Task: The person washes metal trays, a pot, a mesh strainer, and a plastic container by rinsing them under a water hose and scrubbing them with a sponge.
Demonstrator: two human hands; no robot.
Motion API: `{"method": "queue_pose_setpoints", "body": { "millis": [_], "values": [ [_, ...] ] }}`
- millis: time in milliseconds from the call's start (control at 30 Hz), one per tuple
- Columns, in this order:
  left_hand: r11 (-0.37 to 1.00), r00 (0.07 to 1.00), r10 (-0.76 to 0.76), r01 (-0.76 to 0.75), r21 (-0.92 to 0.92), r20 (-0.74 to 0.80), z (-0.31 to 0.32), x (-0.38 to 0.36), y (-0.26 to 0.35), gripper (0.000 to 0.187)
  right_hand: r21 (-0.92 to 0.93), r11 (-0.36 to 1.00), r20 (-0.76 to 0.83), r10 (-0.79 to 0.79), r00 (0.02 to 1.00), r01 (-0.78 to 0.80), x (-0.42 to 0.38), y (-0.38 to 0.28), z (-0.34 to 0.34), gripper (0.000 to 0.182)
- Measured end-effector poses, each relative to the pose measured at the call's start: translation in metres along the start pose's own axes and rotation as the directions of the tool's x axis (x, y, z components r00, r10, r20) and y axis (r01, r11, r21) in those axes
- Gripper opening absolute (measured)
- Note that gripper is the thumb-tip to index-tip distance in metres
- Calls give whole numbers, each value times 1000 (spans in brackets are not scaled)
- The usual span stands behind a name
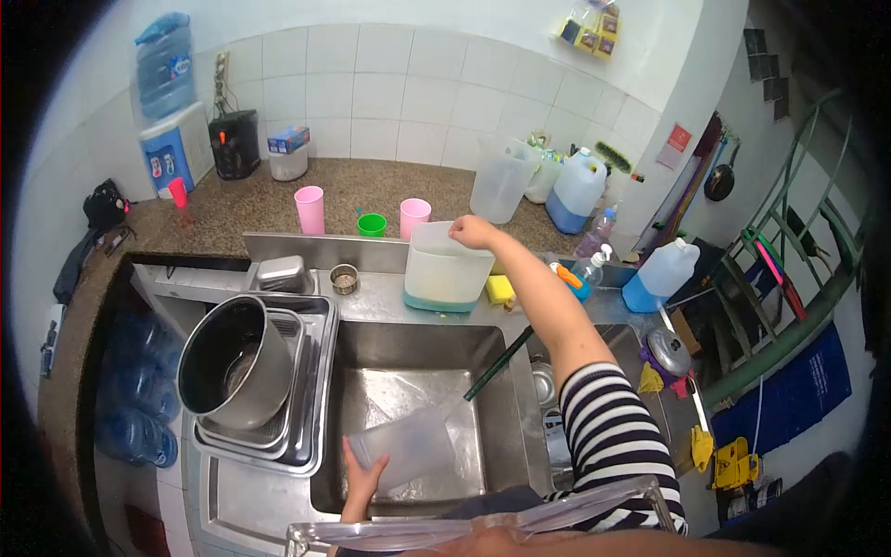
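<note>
My left hand (pixel 362 478) grips a translucent plastic pitcher (pixel 408 450) that lies tilted low in the steel sink (pixel 357 390). My right hand (pixel 475 232) reaches over to a tall translucent plastic container (pixel 447 269) on the sink's back ledge. Its fingers are curled closed at that container's upper rim; their tips are partly hidden. Blue-green liquid shows at the container's bottom. A dark green hose (pixel 498 364) points into the sink from the right, its end near the pitcher. Beside the container sits a yellow sponge (pixel 500 291).
Left of the sink, a large pot (pixel 237 362) rests on stacked steel trays (pixel 311 436). Pink cups (pixel 310 211), a green cup (pixel 371 225) and a big clear pitcher (pixel 502 181) stand behind. Blue-liquid jugs (pixel 661 276) and a pump bottle (pixel 591 269) are at the right.
</note>
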State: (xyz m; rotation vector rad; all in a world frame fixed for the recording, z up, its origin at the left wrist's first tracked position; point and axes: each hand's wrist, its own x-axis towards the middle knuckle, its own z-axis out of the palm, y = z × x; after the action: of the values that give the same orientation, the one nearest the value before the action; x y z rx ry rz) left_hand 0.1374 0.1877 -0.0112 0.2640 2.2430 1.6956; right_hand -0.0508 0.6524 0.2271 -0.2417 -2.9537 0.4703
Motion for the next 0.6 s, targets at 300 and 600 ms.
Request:
{"method": "queue_pose_setpoints", "body": {
  "millis": [300, 600],
  "values": [
    [986, 994, -108, 110, -122, 20, 14, 17, -13, 98, -261, 954, 721, 293, 628, -145, 60, 58, 73, 45],
    [978, 989, -104, 81, -193, -109, 14, 26, -18, 95, 108, 707, 24, 701, 713, -699, -99, 30, 4, 19]
  ]
}}
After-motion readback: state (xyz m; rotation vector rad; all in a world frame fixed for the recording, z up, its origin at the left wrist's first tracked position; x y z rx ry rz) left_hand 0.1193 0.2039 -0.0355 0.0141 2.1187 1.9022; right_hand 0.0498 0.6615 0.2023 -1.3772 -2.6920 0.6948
